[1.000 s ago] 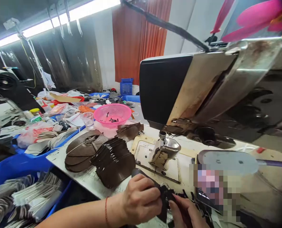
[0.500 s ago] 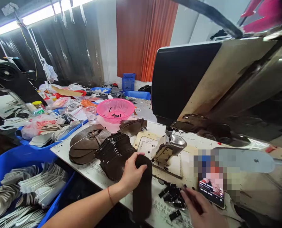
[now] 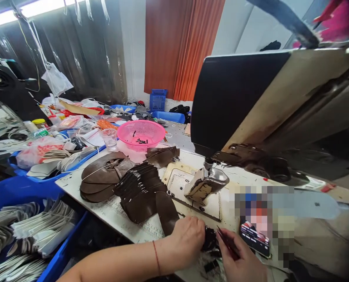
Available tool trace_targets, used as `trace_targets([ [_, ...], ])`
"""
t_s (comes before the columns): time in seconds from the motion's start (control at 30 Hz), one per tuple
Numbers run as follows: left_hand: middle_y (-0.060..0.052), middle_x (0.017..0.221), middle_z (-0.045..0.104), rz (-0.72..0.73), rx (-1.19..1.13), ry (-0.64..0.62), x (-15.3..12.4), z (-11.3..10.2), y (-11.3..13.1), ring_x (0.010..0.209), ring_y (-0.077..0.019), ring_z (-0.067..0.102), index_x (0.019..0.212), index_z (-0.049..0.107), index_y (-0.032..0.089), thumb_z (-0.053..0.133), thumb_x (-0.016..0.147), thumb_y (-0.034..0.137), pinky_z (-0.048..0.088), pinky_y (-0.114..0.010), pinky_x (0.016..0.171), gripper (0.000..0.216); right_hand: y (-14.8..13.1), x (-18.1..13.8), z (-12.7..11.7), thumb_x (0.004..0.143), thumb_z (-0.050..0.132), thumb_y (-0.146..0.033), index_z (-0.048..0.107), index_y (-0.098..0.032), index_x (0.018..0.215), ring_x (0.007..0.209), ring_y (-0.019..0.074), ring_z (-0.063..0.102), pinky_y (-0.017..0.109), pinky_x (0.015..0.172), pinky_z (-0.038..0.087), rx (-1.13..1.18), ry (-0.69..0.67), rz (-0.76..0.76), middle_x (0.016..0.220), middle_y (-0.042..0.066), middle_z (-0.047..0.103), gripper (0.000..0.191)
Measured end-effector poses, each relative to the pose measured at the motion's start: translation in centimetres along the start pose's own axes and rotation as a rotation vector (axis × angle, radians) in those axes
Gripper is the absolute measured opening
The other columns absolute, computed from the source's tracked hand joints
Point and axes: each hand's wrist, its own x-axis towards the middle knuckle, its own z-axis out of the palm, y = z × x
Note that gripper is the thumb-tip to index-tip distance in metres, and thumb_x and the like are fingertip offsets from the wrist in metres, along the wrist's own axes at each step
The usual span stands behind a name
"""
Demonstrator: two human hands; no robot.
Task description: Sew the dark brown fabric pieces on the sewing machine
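My left hand (image 3: pixel 189 237) is closed, its fingertips turned away beside a pile of small black strips (image 3: pixel 211 266); what it pinches is hidden. My right hand (image 3: pixel 241 256) is wrapped round a dark, slim pointed tool (image 3: pixel 229 243), its tip close to the left fingers. I cannot tell whether it is tweezers or thread snips. A brown leather piece (image 3: pixel 165 209) extends from a fanned stack of brown leather pieces (image 3: pixel 139 188) and runs behind my left hand. Behind both hands stands a sewing machine (image 3: pixel 241 98), its metal guard (image 3: pixel 217 176) above the bed.
Left of the stack lie more rounded brown pieces (image 3: pixel 99 176). A pink basket (image 3: pixel 161 135) and a clear plastic cup (image 3: pixel 109 141) stand farther back. On the right a phone (image 3: pixel 255 237) lies on the table. Blue bins (image 3: pixel 4 192) of pale cut pieces line the left edge.
My left hand has let go of the brown leather piece and moved right to the black strips. That piece now lies against the stack. My right hand with the tool has shifted slightly.
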Motion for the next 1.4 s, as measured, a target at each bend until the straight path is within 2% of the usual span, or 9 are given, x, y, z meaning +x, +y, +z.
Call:
trace_targets([
  [0.13,-0.008,0.079,0.061,-0.020,-0.105,0.018,1.0,0.6,-1.1,0.070,-0.0210,0.057,0.083,0.063,0.016,0.065,0.067,0.010,0.048,-0.031,0.064,0.017,-0.7,-0.8,-1.1,0.075,0.061,-0.051,0.070,-0.022,0.092,0.075,0.0253,0.073,0.031,0.066,0.057,0.002,0.054,0.094,0.087,0.006,0.076,0.035],
  [0.23,-0.005,0.081,0.062,0.014,-0.336,0.183,0.3,-0.6,-1.5,0.074,-0.0164,0.058,0.078,0.066,0.017,0.057,0.070,0.001,0.046,-0.025,0.067,0.019,-1.8,-1.1,-1.3,0.072,0.064,-0.053,0.071,-0.021,0.086,0.076,0.0259,0.072,0.030,0.068,0.057,0.136,0.084,0.169,0.084,0.008,0.076,0.036],
  [0.43,-0.003,0.084,0.059,0.193,-0.797,0.421,-1.2,-2.8,-1.0,0.070,-0.0104,0.057,0.076,0.070,0.016,0.049,0.058,-0.010,0.043,-0.017,0.057,0.038,-4.7,-1.2,0.1,0.068,0.074,-0.048,0.074,-0.020,0.085,0.076,0.0232,0.070,0.027,0.070,0.058,0.620,-0.146,0.219,0.085,0.007,0.075,0.033],
  [0.53,-0.004,0.083,0.058,0.251,-0.787,0.452,-1.5,-3.1,-0.8,0.066,-0.0096,0.055,0.087,0.067,0.014,0.052,0.058,-0.009,0.044,-0.017,0.056,0.039,-5.9,-1.6,0.6,0.067,0.075,-0.046,0.074,-0.021,0.085,0.072,0.0189,0.067,0.023,0.068,0.055,0.692,-0.146,0.232,0.077,0.003,0.072,0.031],
  [0.7,-0.004,0.080,0.059,0.366,-0.664,0.493,-1.5,-3.5,-1.0,0.072,-0.0112,0.057,0.071,0.067,0.015,0.058,0.070,-0.002,0.046,-0.020,0.064,0.019,-6.7,-2.0,0.2,0.068,0.075,-0.047,0.074,-0.022,0.087,0.075,0.0184,0.065,0.022,0.069,0.054,0.804,-0.107,0.272,0.079,0.004,0.070,0.032],
  [0.9,-0.005,0.084,0.059,0.346,-0.570,0.360,-1.8,-4.0,-1.1,0.072,-0.0117,0.056,0.074,0.063,0.014,0.054,0.063,-0.006,0.044,-0.019,0.062,0.025,-7.1,-1.6,0.0,0.066,0.076,-0.048,0.071,-0.020,0.080,0.071,0.0179,0.060,0.025,0.066,0.053,0.787,-0.222,0.264,0.070,0.001,0.062,0.032],
  [1.03,-0.003,0.080,0.058,0.241,-0.612,0.255,-2.2,-4.5,-0.6,0.066,-0.0102,0.052,0.082,0.062,0.014,0.051,0.059,-0.004,0.040,-0.018,0.058,0.031,-7.3,-1.7,0.4,0.061,0.080,-0.046,0.067,-0.019,0.070,0.057,0.0122,0.050,0.021,0.054,0.044,0.831,-0.197,0.317,0.060,-0.003,0.054,0.032],
  [1.2,-0.002,0.068,0.059,-0.098,-1.177,0.046,-2.6,-4.2,0.3,0.058,-0.0092,0.051,0.081,0.064,0.012,0.062,0.070,0.015,0.040,-0.020,0.055,0.011,-6.8,-2.1,0.5,0.059,0.081,-0.049,0.065,-0.018,0.069,0.047,0.0077,0.037,0.020,0.043,0.029,0.951,-0.129,0.472,0.055,-0.003,0.051,0.036],
  [1.4,-0.003,0.066,0.064,-0.230,-1.057,0.190,-2.9,-3.6,-0.2,0.060,-0.0106,0.053,0.070,0.070,0.012,0.066,0.062,0.011,0.040,-0.021,0.057,0.008,-6.6,-2.3,0.5,0.062,0.078,-0.051,0.065,-0.018,0.064,0.047,0.0071,0.033,0.019,0.044,0.027,0.782,-0.146,0.369,0.051,-0.005,0.043,0.036],
])
